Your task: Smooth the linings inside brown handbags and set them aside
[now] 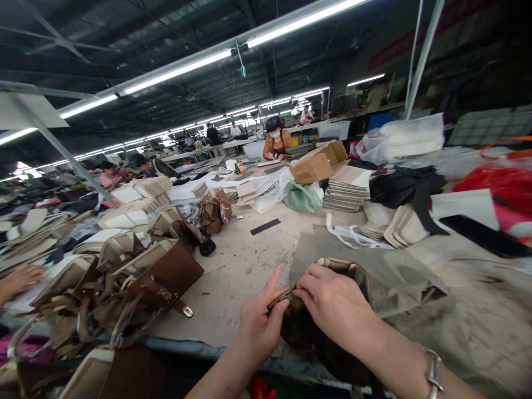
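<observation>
A dark brown handbag [305, 327] stands at the table's front edge, its open rim and lighter lining [349, 267] showing at the top. My left hand [260, 318] pinches the left end of the bag's edge between thumb and fingers, with the index finger pointing up. Just beside it, my right hand [332, 302] is closed on the same edge from above, fingertips bent over the rim. The two hands nearly touch. Much of the bag's body is hidden under my right hand and forearm.
Several brown handbags [166, 277] are heaped at the left. A dark strip [265, 226] lies mid-table. Farther back are a cardboard box [318, 163] and stacked panels [347, 188]; a black phone [484, 235] lies right. Another person's hand [19, 282] reaches in at far left.
</observation>
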`<act>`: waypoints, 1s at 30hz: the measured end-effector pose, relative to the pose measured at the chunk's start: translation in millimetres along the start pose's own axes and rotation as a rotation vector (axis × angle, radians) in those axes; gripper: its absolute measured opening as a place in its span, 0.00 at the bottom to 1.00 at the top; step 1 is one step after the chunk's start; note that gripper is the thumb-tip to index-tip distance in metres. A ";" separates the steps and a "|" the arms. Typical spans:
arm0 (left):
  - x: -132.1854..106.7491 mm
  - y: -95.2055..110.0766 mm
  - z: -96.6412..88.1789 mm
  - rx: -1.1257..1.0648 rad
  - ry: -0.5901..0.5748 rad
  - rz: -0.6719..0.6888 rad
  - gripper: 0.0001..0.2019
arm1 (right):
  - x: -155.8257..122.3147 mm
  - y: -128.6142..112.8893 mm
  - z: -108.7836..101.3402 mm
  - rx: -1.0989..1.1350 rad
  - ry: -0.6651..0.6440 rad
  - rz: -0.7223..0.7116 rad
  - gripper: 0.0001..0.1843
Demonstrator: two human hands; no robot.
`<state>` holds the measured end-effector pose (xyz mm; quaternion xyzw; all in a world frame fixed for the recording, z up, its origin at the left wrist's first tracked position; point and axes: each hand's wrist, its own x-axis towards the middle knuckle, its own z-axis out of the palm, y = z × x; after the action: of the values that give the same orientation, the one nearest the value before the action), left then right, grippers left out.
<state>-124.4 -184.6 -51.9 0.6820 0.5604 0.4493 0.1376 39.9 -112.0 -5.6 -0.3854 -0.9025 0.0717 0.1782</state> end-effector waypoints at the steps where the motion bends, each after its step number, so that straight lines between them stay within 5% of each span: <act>1: 0.5 2.6 0.5 -0.011 -0.011 -0.024 0.27 | 0.1 -0.3 0.4 0.001 0.003 0.011 0.13; 10: 4.2 7.7 13.4 -0.011 0.080 -0.211 0.26 | 3.5 2.1 4.2 0.037 0.027 0.032 0.11; 14: 8.9 6.9 12.5 0.005 0.086 -0.184 0.09 | 6.0 4.1 4.4 0.017 0.037 0.032 0.11; 24: 11.2 -0.2 16.2 -0.022 0.222 -0.187 0.06 | 9.0 27.0 -16.4 -0.131 -0.021 0.024 0.11; 30: 13.1 -1.1 18.7 0.030 0.180 -0.168 0.06 | 11.3 32.3 -13.1 -0.172 0.034 0.015 0.11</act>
<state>-111.1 -166.7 -57.0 0.5915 0.6324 0.4872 0.1139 59.3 -81.6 0.9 -0.4071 -0.8993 -0.0116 0.1593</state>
